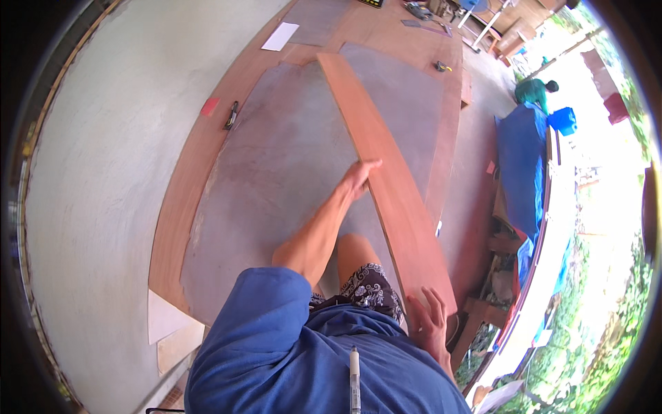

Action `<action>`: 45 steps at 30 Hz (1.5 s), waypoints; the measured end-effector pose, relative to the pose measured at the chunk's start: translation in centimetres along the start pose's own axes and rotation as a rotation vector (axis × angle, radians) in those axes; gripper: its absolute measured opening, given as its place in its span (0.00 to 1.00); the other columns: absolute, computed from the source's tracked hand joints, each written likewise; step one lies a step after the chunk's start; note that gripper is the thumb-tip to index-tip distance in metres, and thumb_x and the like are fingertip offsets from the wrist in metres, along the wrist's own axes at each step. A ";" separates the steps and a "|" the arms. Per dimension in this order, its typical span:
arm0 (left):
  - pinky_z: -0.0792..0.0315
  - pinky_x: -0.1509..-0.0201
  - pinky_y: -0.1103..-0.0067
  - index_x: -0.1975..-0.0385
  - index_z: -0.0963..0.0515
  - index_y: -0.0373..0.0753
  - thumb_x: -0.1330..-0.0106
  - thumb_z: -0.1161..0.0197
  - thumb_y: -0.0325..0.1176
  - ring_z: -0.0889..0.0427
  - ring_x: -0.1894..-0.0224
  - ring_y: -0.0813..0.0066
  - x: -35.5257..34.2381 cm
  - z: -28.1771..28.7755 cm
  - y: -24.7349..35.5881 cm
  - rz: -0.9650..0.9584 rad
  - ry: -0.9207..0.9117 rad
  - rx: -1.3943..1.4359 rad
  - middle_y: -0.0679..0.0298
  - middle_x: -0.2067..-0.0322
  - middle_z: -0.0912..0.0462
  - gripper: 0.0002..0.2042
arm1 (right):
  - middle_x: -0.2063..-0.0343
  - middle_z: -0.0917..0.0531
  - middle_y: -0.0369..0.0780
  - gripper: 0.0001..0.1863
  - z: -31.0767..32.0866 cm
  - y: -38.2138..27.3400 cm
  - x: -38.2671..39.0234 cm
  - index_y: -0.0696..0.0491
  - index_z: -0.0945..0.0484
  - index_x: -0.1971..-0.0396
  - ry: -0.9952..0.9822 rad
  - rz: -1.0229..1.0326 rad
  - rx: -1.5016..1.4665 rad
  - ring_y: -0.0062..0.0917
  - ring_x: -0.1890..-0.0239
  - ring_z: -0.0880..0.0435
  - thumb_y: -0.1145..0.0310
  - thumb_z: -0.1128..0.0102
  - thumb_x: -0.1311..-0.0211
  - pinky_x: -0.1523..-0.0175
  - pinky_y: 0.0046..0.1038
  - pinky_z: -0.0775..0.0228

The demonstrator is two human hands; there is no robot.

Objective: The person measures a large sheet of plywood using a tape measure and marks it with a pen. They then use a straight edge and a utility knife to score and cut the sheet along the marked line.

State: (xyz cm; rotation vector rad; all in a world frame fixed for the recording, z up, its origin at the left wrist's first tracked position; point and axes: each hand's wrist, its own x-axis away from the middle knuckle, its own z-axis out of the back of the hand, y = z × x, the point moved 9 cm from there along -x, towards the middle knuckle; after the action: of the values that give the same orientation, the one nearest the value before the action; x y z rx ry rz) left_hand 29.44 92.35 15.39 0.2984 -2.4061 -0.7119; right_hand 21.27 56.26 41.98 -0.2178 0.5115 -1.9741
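A long reddish-brown wooden plank slants away from me, its near end by my right hip and its far end over the grey panel. My left hand grips the plank's left edge around mid-length, thumb on top and the other fingers partly hidden at the edge. At the near end, my right hand rests against the plank's face with its fingers spread. The large grey panel lies below, bordered by strips of brown wood.
A utility knife and a red piece lie on the left border. A white sheet and a tape measure are farther off. Rightward are a blue tarp, a blue bucket and a bending person in green.
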 end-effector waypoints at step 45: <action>0.20 0.36 0.67 0.34 0.25 0.40 0.21 0.35 0.40 0.14 0.42 0.63 43.3 20.7 -12.5 -0.207 0.486 0.232 0.58 0.45 0.15 0.21 | 0.24 0.29 0.42 0.48 9.0 16.2 4.1 0.44 0.39 0.18 -0.032 -0.738 -0.870 0.38 0.24 0.29 0.51 0.24 0.32 0.23 0.52 0.35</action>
State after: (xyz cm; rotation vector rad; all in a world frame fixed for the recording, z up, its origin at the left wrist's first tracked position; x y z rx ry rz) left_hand -16.89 74.71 15.69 0.7344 -2.0037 -0.3862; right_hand 36.03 44.31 42.55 -1.1055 1.4029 -2.2990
